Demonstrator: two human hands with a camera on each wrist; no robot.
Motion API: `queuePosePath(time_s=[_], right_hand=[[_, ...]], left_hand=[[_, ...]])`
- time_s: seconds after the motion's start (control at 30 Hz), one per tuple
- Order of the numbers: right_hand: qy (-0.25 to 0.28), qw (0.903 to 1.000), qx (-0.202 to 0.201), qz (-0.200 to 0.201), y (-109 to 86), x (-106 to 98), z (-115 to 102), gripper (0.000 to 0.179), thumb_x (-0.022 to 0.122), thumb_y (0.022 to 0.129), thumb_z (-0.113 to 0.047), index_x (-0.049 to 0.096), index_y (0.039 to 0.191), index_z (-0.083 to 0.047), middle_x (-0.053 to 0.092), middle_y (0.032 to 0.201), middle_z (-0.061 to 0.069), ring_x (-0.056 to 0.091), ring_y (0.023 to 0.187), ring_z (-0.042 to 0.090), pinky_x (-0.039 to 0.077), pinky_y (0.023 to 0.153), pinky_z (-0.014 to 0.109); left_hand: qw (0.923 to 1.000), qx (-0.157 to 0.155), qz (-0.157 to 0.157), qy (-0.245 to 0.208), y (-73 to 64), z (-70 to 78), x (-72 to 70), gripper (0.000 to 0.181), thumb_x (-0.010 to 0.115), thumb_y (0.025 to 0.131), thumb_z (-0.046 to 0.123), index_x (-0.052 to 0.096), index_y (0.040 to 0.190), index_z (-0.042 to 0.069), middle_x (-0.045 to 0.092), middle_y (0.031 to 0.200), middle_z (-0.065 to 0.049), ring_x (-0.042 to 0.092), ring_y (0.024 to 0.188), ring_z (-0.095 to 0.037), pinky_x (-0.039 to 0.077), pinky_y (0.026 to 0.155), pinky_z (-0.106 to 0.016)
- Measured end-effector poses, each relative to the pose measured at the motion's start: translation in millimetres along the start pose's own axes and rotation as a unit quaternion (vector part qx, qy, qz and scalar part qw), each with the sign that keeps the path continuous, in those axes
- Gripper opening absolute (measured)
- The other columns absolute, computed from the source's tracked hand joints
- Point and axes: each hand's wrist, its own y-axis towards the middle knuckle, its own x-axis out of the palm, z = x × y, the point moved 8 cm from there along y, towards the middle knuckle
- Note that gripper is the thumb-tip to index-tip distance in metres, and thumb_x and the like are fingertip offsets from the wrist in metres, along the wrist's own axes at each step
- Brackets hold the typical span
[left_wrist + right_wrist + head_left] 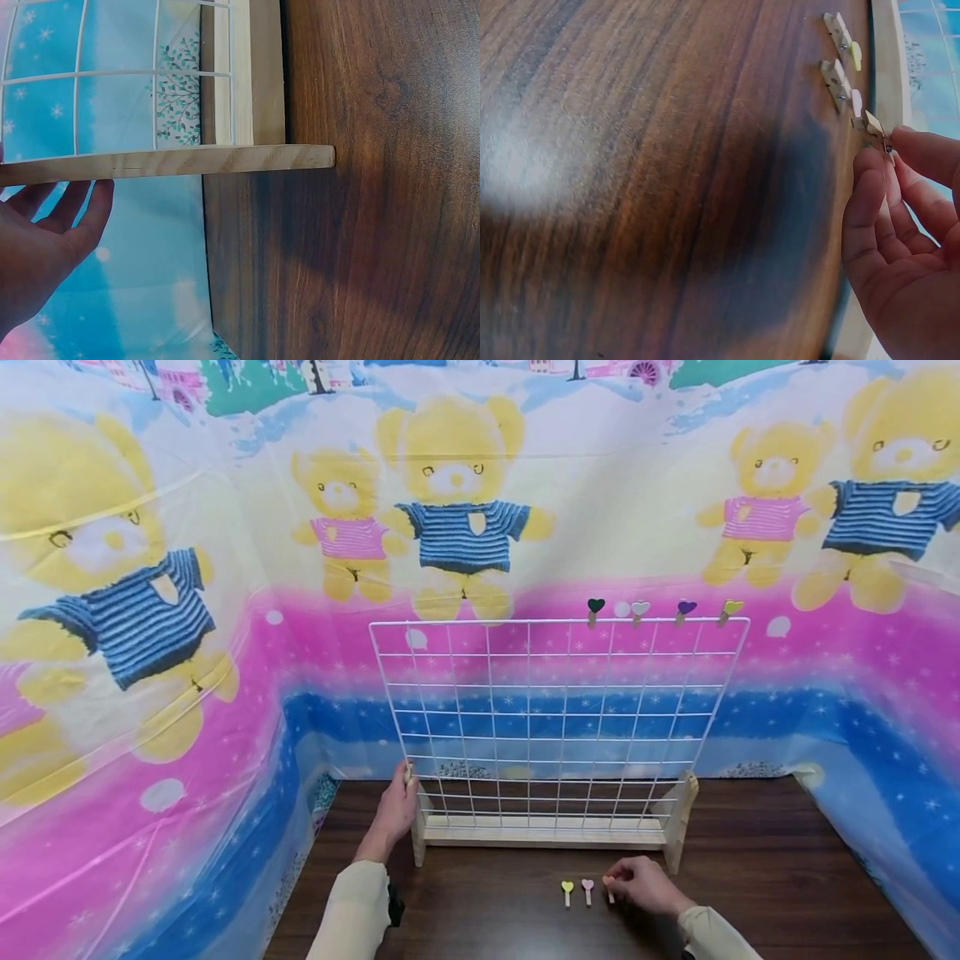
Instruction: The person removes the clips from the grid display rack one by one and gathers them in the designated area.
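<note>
A white wire grid rack (528,714) stands upright in a wooden stand (543,837). My left hand (396,803) holds the stand's left side post (225,159), with fingertips against its outer face in the left wrist view. Low in front of the rack, my right hand (647,885) pinches a small wooden clothespin (873,129) between thumb and fingers. Its orange top is mostly hidden by the fingers in the head view. Left of it on the table lie a clothespin with a pink heart (588,887) and one with a yellow heart (567,888).
Along the rack's top wire, toward the right, sit clothespins with a dark green heart (596,607), a white heart (640,608), a purple heart (686,607) and a yellow heart (732,607). A bear-print cloth (622,510) surrounds the dark wooden table (780,868).
</note>
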Motion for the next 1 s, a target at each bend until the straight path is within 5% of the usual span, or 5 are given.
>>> queuePosePath(time_s=[1.0], right_hand=[[-0.002,0.9995,-0.012,0.029,6.8,12.8,14.4,0.007,0.064,0.087,-0.005,0.067,0.083,-0.002,0.058,0.061,-0.001,0.053,0.05,0.009,0.043,0.046,0.025]], left_hand=[[1.0,-0.002,-0.001,-0.005,0.2,-0.3,-0.8,0.042,0.033,0.105,0.021,0.025,0.145,0.009,0.053,0.093,-0.017,0.047,0.068,-0.024,0.038,0.058,-0.037]])
